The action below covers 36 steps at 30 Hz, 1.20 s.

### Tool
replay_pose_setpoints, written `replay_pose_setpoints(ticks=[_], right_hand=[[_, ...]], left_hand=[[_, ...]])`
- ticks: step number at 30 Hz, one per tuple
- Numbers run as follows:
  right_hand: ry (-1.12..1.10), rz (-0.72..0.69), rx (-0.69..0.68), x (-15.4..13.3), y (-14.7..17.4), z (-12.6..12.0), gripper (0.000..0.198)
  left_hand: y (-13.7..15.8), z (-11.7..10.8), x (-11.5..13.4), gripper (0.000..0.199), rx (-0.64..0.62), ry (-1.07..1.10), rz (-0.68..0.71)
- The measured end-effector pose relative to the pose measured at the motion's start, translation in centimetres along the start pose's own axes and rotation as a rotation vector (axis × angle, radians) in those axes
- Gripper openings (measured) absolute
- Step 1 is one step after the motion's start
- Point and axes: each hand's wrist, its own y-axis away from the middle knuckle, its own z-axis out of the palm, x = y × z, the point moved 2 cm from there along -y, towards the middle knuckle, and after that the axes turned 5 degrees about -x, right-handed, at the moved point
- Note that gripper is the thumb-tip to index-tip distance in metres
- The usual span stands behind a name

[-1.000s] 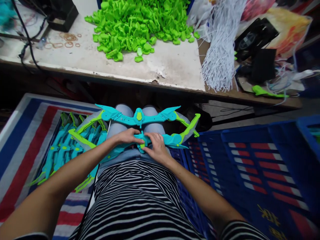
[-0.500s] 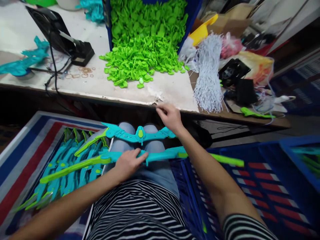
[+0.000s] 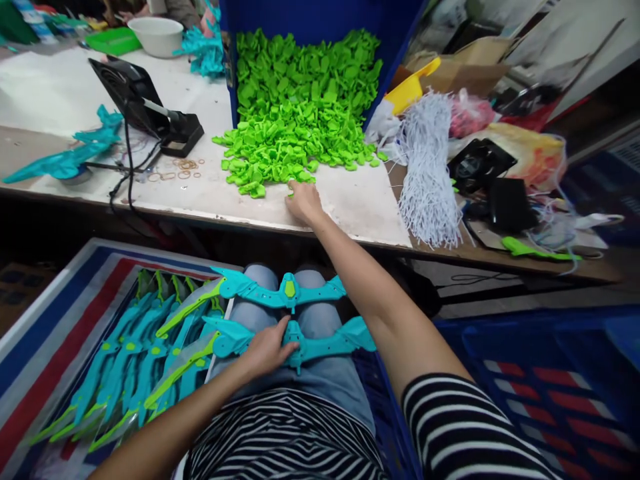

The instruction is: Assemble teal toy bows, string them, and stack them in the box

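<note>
My left hand (image 3: 270, 348) is closed round the middle of a turquoise toy bow (image 3: 330, 345) lying across my lap, its thumb near the raised centre. This bow has a lime limb at the left; my right forearm hides its right end. Farther out on my knees rests a second turquoise bow (image 3: 260, 291), with a lime piece set in its centre. My right hand (image 3: 304, 202) is at the table's front, fingertips pinched on a small green plastic piece (image 3: 289, 193) at the near edge of a heap of green pieces (image 3: 295, 127).
The heap spills from a tipped blue bin (image 3: 320, 20). White strings (image 3: 431, 167) hang over the table edge at right; a black stand (image 3: 177, 133) and rubber bands lie left. Several bows (image 3: 130, 347) fill a box at my left. A blue crate (image 3: 465, 347) stands right.
My right hand has moved forward and left, from the table edge to the green pieces. The nearer bow has turned in my left hand, its raised centre now showing. The view has tilted up.
</note>
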Motion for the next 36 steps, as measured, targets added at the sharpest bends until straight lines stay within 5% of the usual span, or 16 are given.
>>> replay_pose_setpoints(ticks=[9, 16, 23, 26, 31, 36], right_hand=[[-0.843, -0.035, 0.114, 6.6, 4.0, 0.8, 0.021], [-0.309, -0.231, 0.162, 7.0, 5.8, 1.1, 0.013], [-0.162, -0.212, 0.068, 6.3, 7.4, -0.4, 0.024], [-0.247, -0.252, 0.024, 4.2, 12.1, -0.6, 0.037], [-0.418, -0.479, -0.196, 1.5, 24.8, 2.6, 0.037], [-0.346, -0.429, -0.180, 1.1, 31.4, 6.2, 0.036]], left_hand=[[-2.1, 0.1, -1.0, 0.057, -0.019, 0.125, 0.029], [-3.1, -0.6, -1.5, 0.049, -0.177, 0.441, 0.131], [-3.1, -1.3, -1.5, 0.049, -0.257, 0.595, 0.046], [-3.0, -1.6, -1.7, 0.046, -0.281, 0.675, 0.014], [-3.2, -1.9, -2.0, 0.039, -0.309, 0.712, -0.002], [-3.4, -1.7, -2.1, 0.045, -0.337, 0.731, 0.001]])
